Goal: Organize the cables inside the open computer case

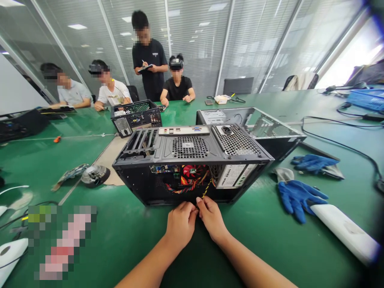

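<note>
An open black computer case (132, 172) lies on the table in front of me, its rear panel facing up. Inside it show a red fan (192, 171), a bundle of coloured wires (183, 188) and a power supply (235, 176) with a white label. A yellow-and-black cable (207, 188) runs out of the case down to my fingers. My right hand (212, 218) pinches this cable at the case's near edge. Close against it, my left hand (181, 224) is closed, fingertips together; what it grips is hidden.
Blue gloves (300, 196) and a white bar-shaped device (345, 230) lie on the right. Behind stands another open case (279, 146). A round metal cooler (94, 175) sits left. Several people are across the green table (144, 256), one standing with a notebook (145, 68).
</note>
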{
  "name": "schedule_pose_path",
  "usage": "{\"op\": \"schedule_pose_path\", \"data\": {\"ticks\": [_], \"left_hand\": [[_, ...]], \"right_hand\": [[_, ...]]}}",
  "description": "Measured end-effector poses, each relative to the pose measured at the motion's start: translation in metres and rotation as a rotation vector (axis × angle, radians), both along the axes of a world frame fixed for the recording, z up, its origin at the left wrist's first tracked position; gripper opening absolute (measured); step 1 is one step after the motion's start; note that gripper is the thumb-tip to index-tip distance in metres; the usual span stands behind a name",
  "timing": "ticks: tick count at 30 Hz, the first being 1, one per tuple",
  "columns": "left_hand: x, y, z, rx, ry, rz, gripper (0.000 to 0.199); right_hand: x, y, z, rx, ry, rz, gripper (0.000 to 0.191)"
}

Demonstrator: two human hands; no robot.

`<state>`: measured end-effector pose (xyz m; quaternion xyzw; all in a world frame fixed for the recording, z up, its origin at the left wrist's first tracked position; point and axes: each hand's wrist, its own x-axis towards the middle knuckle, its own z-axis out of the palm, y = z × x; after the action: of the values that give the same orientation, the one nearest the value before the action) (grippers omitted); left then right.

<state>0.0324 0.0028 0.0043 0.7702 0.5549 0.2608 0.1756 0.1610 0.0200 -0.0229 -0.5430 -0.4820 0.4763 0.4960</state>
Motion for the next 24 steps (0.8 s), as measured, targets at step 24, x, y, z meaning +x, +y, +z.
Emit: {"op": "schedule_pose_path", "data": {"ticks": [24], "left_hand": [[-0.0005, 0.0011, -0.0001, -0.019, -0.066, -0.016, 0.013]], "right_hand": [[0.0018, -0.0042, 0.0010, -0.054, 0.109, 0.012, 0.045]]}}
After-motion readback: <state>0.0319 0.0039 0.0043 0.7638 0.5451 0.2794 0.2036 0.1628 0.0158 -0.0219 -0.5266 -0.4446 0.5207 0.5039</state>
